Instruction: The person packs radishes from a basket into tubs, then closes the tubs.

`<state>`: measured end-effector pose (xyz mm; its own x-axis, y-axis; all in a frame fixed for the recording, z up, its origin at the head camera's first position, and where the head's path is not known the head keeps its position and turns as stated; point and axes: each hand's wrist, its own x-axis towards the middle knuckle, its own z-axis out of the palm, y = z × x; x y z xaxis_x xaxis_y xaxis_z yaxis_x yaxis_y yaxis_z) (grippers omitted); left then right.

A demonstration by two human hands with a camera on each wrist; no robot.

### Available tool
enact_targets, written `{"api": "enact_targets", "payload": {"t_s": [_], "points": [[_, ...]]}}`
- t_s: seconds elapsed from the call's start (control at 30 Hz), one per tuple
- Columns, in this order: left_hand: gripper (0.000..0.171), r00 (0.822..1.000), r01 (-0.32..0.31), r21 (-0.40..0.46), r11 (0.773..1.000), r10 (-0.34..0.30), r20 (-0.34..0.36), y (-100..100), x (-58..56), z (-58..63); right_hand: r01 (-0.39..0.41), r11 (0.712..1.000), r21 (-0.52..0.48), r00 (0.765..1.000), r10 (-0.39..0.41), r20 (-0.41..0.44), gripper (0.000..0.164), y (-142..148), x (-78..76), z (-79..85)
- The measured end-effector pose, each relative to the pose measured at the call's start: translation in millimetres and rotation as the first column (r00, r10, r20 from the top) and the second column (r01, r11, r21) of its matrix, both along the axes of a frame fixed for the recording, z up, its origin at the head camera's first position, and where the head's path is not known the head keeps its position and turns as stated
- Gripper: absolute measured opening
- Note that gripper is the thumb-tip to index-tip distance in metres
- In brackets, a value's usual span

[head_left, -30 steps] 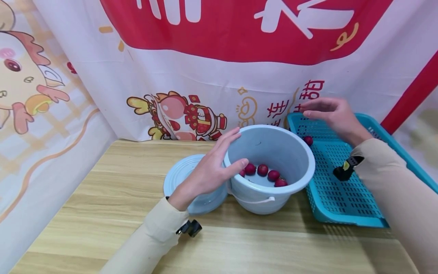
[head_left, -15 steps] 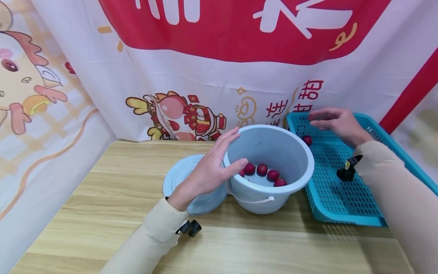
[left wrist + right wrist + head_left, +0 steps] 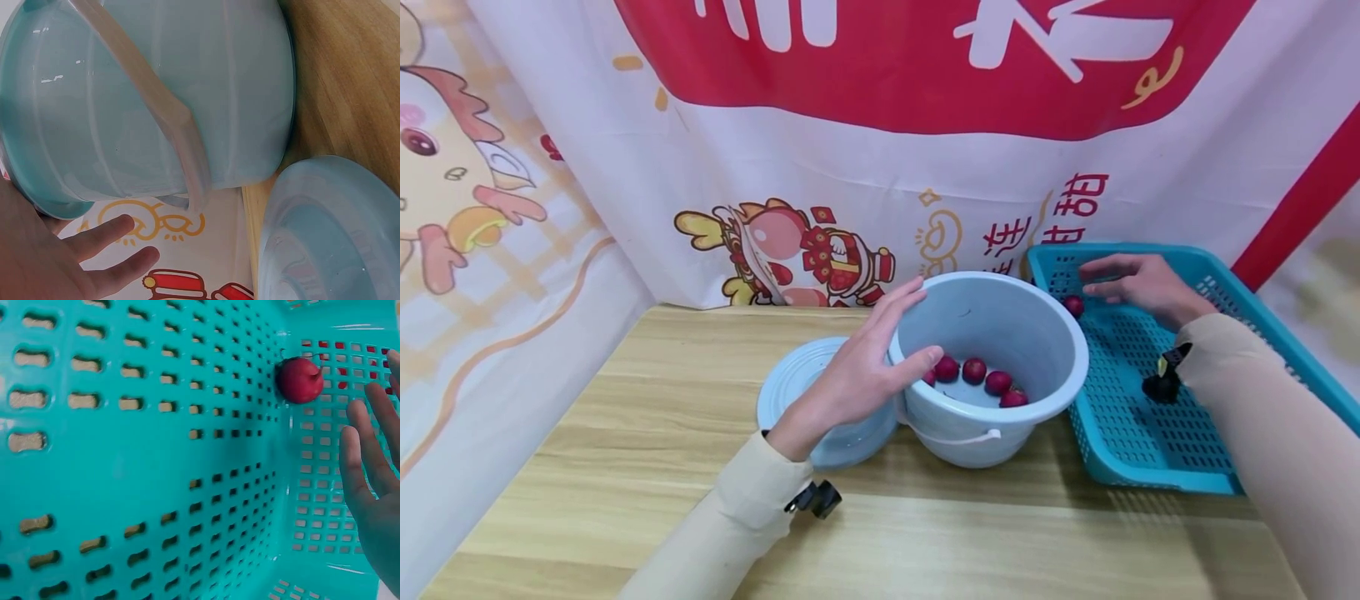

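Note:
My left hand (image 3: 868,362) lies against the left rim of a light blue bucket (image 3: 977,433), its thumb over the edge and its fingers fairly straight. Several dark red radishes (image 3: 974,371) lie on the bucket's floor. In the left wrist view, two extended fingers (image 3: 122,269) stand clear of the bucket wall while the rest of the hand is partly hidden by the rim. Over the turquoise basket (image 3: 1112,479) hovers my right hand (image 3: 1142,287), holding nothing. Just beyond its fingertips one radish (image 3: 300,380) sits against the basket's side.
The round blue lid (image 3: 793,375) lies on the wooden table (image 3: 625,467), left of the bucket and partly under my left arm. A white handle (image 3: 958,439) hangs down the bucket's front. Behind everything hangs a printed cloth (image 3: 850,167).
My right hand has lowered into the basket, shifting slightly right and then down toward the radish there. The left hand and the bucket have stayed put.

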<state>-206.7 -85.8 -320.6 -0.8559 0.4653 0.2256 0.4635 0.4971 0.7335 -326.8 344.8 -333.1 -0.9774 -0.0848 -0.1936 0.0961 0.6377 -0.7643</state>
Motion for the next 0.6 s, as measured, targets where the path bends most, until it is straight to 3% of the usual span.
{"api": "enact_targets", "payload": {"t_s": [0.6], "points": [[0.078, 1.0, 0.013, 0.008, 1.0, -0.013, -0.013, 0, -0.4, 0.0, -0.013, 0.99, 0.137, 0.999, 0.006, 0.052, 0.06, -5, -3.9, -16.3]]}}
